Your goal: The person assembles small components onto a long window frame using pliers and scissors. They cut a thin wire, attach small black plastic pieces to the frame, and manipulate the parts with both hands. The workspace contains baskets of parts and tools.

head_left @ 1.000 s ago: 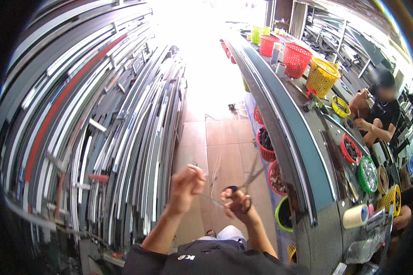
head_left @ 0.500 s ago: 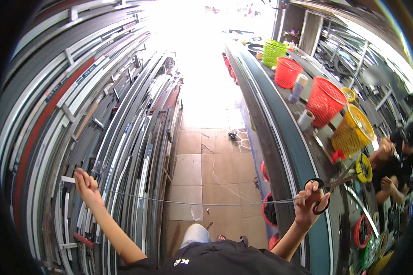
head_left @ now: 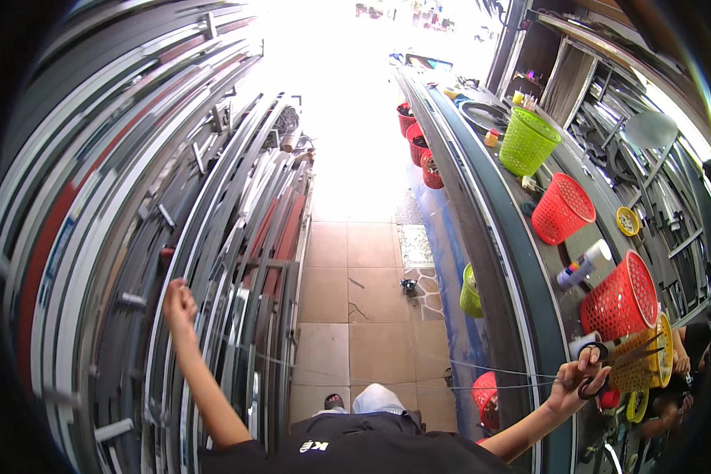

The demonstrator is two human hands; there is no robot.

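Observation:
My right hand (head_left: 569, 389) is over the bench on the right. Its fingers are through the loops of black-handled scissors (head_left: 637, 355), whose blades point right, slightly apart. The same hand grips thin grey cord (head_left: 482, 386); its strands stretch left across the aisle and fade over the metal bars. On the left, my left hand (head_left: 181, 310) is raised above the stacked metal profiles (head_left: 213, 261), fingers curled closed and blurred. Whether the cord reaches into it cannot be made out. Beside the scissors stands a yellow basket (head_left: 662, 347).
Along the bench (head_left: 482, 197) stand a green basket (head_left: 528, 142), red baskets (head_left: 562, 209) and a spray can (head_left: 584, 263). More red baskets (head_left: 419, 144) hang at the bench's aisle side. The tiled floor (head_left: 369, 292) runs ahead. Another person's hand (head_left: 679, 359) is at far right.
The view has shifted forward along the aisle. My left hand has moved inward, up from the white bar it was near. The cord, a near-straight line before, now shows spread strands. The scissors remain in my right hand.

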